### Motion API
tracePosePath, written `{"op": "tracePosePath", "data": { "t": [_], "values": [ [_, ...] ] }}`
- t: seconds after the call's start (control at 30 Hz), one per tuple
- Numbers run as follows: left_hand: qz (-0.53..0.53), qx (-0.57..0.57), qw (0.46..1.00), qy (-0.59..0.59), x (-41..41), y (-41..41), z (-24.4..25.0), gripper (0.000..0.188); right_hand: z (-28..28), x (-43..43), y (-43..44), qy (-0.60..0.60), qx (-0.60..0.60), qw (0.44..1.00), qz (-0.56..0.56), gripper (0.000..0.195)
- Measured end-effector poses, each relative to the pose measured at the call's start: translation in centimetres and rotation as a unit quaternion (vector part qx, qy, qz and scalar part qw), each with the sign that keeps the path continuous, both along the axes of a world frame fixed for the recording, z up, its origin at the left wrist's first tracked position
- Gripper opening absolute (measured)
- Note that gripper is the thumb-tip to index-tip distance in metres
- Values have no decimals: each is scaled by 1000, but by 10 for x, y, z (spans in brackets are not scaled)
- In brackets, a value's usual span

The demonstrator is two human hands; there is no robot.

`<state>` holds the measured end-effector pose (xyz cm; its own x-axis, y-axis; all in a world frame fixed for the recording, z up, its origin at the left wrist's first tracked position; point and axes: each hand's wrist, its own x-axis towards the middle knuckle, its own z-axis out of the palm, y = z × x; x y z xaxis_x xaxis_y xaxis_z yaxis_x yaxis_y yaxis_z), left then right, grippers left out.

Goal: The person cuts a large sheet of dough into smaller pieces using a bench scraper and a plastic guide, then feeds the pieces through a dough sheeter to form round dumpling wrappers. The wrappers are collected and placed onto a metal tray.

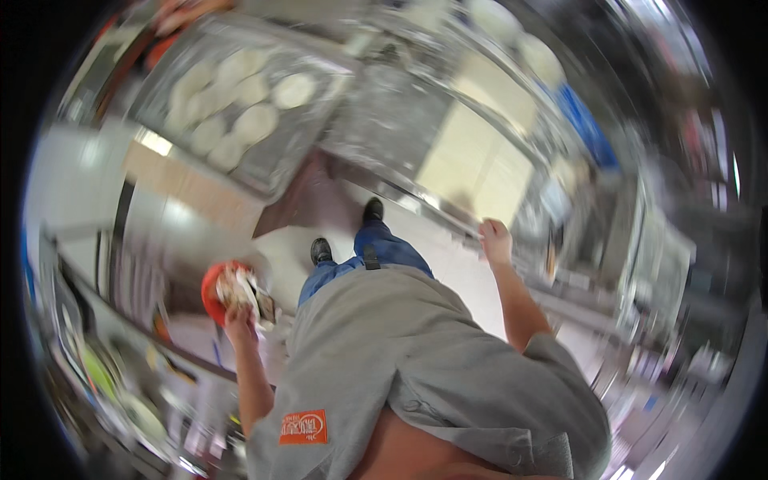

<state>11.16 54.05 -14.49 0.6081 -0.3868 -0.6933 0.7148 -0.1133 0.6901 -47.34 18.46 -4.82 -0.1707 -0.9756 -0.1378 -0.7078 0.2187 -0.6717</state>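
My left hand (240,321) is low on the left, with its fingers curled over the near side of a red round container (211,294) that has pale, crumpled matter in it. Blur hides whether the fingers hold anything. My right hand (496,234) hangs at the right with its fingers curled in; nothing shows in it. It is near the front edge of a metal worktop (396,114), by a pale yellow board or sheet (474,162). Several flat, pale rounds that look like dough (256,123) lie in a large floured metal tray (294,156) at the upper left.
Part of another person's arm (186,13) shows at the top left. A metal rack with dishes (96,372) curves along the lower left. White rounded items (540,60) and a blue object (585,126) are at the upper right. Metal shelving (654,270) stands at the right.
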Motion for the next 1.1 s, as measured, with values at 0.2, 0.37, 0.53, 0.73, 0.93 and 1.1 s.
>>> {"op": "tracePosePath", "data": {
  "t": [0.2, 0.37, 0.53, 0.73, 0.93, 1.1],
  "values": [
    [-394, 17, 915, 90, 14, -98, 15, 20, 54, 34, 134, -213, 175, 941, -197, 31],
    [-589, 29, 799, -119, -85, -211, 116, 18, 64, 85, 134, -298, 202, 928, -97, 37],
    [-655, -323, 471, -494, -208, -285, 182, 11, 103, 115, 101, -510, 276, 810, -87, 56],
    [-710, -386, 312, -499, -351, -349, 230, 22, 76, 65, 55, -743, 284, 603, -69, 60],
    [-701, -385, 351, -487, -426, -412, 234, 21, 54, -41, -3, -723, 266, 633, -74, 30],
    [-672, -206, 546, -455, -418, -438, 221, 17, 79, -152, -85, -517, 133, 837, -123, 25]
  ]
}}
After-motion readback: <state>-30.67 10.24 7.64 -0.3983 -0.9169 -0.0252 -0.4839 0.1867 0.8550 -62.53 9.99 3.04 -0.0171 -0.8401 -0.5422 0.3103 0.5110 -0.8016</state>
